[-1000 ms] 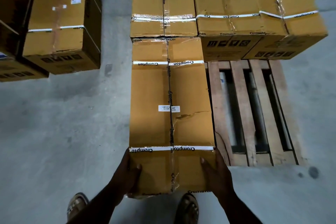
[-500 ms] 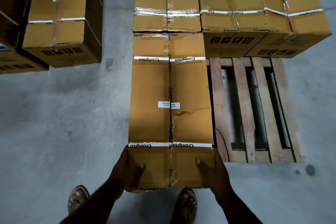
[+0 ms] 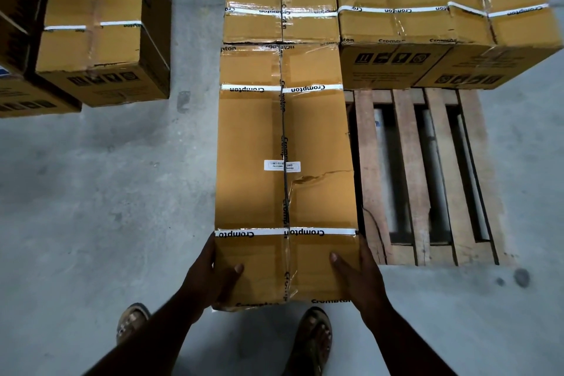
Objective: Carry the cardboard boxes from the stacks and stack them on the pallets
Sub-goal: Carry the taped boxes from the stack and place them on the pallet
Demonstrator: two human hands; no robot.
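Observation:
A long brown cardboard box [image 3: 253, 162] with white "Crompton" straps lies lengthwise in front of me, over the left side of a wooden pallet [image 3: 406, 174]. My left hand [image 3: 210, 278] grips its near left corner, thumb on top. At the near right corner, my right hand [image 3: 360, 278] holds it the same way. The box's far end touches another box [image 3: 280, 0] on the pallet. Two more boxes [image 3: 427, 9] sit at the pallet's far right.
A stack of similar boxes [image 3: 100, 27] stands at the far left on the grey concrete floor [image 3: 106, 207]. Bare pallet slats show to the right of the held box. My sandalled feet [image 3: 314, 339] stand just behind the box.
The box has slid a little farther forward against the box behind it. Both hands stay on its near corners.

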